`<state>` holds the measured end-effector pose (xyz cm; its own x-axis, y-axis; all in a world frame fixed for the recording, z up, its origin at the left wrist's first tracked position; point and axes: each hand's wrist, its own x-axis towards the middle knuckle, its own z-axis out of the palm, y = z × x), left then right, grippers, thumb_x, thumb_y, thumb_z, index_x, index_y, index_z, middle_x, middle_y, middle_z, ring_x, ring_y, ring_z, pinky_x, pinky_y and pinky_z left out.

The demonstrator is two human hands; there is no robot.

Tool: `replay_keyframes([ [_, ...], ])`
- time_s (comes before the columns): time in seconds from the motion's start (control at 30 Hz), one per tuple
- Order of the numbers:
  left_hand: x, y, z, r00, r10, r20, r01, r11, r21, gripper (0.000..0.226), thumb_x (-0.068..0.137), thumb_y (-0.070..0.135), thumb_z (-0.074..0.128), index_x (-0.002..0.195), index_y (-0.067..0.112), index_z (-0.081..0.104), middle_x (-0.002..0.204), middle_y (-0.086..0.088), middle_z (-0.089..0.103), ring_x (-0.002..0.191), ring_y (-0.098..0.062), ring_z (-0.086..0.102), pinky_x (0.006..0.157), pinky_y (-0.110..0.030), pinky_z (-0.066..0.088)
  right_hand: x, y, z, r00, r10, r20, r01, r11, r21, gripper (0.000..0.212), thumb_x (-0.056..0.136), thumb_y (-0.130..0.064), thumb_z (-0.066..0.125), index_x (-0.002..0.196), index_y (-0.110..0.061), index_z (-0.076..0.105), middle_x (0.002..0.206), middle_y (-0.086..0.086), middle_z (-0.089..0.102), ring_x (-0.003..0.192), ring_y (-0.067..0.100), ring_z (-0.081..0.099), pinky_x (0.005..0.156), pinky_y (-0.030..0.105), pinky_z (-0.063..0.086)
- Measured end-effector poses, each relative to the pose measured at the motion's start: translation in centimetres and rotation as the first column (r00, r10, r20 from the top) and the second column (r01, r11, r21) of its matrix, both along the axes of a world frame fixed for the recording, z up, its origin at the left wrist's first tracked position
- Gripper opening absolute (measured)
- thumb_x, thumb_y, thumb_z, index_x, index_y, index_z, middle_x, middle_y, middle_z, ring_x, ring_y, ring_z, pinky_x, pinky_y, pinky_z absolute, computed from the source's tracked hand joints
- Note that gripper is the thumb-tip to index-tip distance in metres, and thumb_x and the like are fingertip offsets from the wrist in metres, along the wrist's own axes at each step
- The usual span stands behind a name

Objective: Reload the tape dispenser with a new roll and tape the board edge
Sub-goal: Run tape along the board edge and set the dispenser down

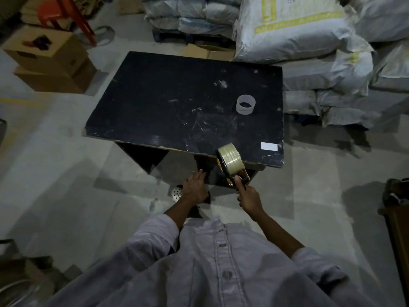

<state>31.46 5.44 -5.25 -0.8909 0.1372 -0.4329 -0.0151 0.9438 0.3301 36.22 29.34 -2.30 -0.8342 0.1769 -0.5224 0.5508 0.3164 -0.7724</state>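
A black board [177, 103] lies flat on a low stand in the middle of the floor. My right hand [249, 197] grips the handle of a tape dispenser [234, 171] loaded with a full clear-tape roll [229, 158], held at the board's near edge, right of centre. My left hand [195, 188] hangs below that edge, fingers apart, holding nothing. An empty white tape core [246, 104] stands upright on the board toward its right side. A small white label [269, 146] sits near the board's near right corner.
Stacked grey-white sacks [332, 63] press against the board's right and far sides. Cardboard boxes [48, 60] and a red chair [66, 16] stand at the far left. An open carton [210, 52] lies behind the board. A dark object [396, 193] sits at the right edge.
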Motion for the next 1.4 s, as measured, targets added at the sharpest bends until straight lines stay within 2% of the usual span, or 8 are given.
replay_keyframes([
  [0.2,-0.3,0.9,-0.5,0.998,-0.063,-0.005,0.063,0.998,0.012,0.100,0.089,0.027,0.076,0.174,0.015,0.025,0.183,-0.009,0.020,0.167,-0.036,0.019,0.129,-0.060,0.031,0.8,0.2,2.0,0.999,-0.051,-0.013,0.050,0.996,-0.072,0.073,0.094,-0.091,0.057,0.088,-0.019,0.069,0.065,-0.004,0.056,0.053,0.009,0.048,0.050,0.028,0.038],
  [0.4,-0.4,2.3,-0.2,0.996,0.009,-0.091,-0.001,0.996,0.089,0.111,0.089,0.022,0.080,0.177,0.016,0.012,0.184,-0.007,0.017,0.168,-0.034,0.019,0.130,-0.060,0.030,2.9,1.8,1.1,1.000,-0.005,0.030,0.005,1.000,0.013,0.073,0.098,-0.088,0.054,0.084,-0.018,0.069,0.066,-0.002,0.060,0.057,0.012,0.053,0.054,0.030,0.042],
  [0.57,-1.8,3.4,0.6,0.990,-0.013,-0.143,0.031,0.992,0.123,0.114,0.088,0.021,0.082,0.176,0.020,0.009,0.183,-0.004,0.017,0.168,-0.035,0.017,0.128,-0.065,0.032,4.1,3.0,0.1,0.998,-0.032,0.056,0.034,0.998,-0.043,0.073,0.096,-0.089,0.056,0.083,-0.018,0.064,0.065,0.001,0.054,0.055,0.013,0.047,0.052,0.028,0.037],
  [0.73,-4.2,3.3,0.2,0.966,-0.206,-0.154,0.204,0.979,-0.030,0.126,0.086,0.032,0.088,0.177,0.022,0.002,0.186,-0.001,0.008,0.170,-0.035,0.010,0.132,-0.067,0.025,3.7,3.7,-0.9,0.997,-0.012,0.075,0.015,0.999,-0.043,0.074,0.095,-0.089,0.057,0.083,-0.016,0.066,0.062,-0.002,0.053,0.052,0.010,0.045,0.051,0.028,0.037],
  [0.83,-6.4,2.0,0.6,0.928,-0.352,-0.126,0.327,0.927,-0.181,0.118,0.094,0.034,0.077,0.177,0.021,-0.005,0.187,-0.003,-0.006,0.171,-0.040,-0.002,0.134,-0.067,0.013,3.5,4.1,-1.0,0.993,-0.020,0.120,0.033,0.994,-0.108,0.074,0.094,-0.088,0.058,0.086,-0.015,0.064,0.068,0.006,0.049,0.050,0.012,0.041,0.050,0.027,0.032],
  [0.93,-7.7,0.9,1.1,0.897,-0.430,-0.104,0.388,0.878,-0.281,0.116,0.098,0.044,0.073,0.177,0.019,-0.009,0.186,-0.003,-0.008,0.171,-0.041,-0.004,0.134,-0.065,0.012,3.2,4.1,-0.8,0.990,-0.010,0.139,0.029,0.990,-0.139,0.074,0.093,-0.090,0.057,0.086,-0.016,0.062,0.074,0.011,0.046,0.050,0.014,0.038,0.049,0.026,0.030],
  [1.1,-8.0,0.7,0.3,0.918,-0.389,-0.080,0.355,0.893,-0.276,0.110,0.099,0.041,0.070,0.177,0.023,-0.006,0.187,0.002,-0.006,0.171,-0.041,0.004,0.133,-0.066,0.017,3.1,3.8,-1.3,0.992,-0.030,0.122,0.043,0.994,-0.101,0.083,0.083,-0.099,0.059,0.085,-0.017,0.061,0.071,0.010,0.047,0.050,0.014,0.040,0.048,0.025,0.032],
  [1.4,-8.8,0.2,0.5,0.936,-0.352,-0.031,0.335,0.913,-0.232,0.107,0.099,0.043,0.073,0.177,0.030,0.001,0.186,0.009,-0.001,0.171,-0.033,0.006,0.132,-0.065,0.019,2.7,1.6,-1.3,0.991,-0.048,0.122,0.062,0.992,-0.112,0.082,0.083,-0.099,0.060,0.084,-0.016,0.058,0.067,0.005,0.046,0.057,0.019,0.042,0.051,0.031,0.032],
])
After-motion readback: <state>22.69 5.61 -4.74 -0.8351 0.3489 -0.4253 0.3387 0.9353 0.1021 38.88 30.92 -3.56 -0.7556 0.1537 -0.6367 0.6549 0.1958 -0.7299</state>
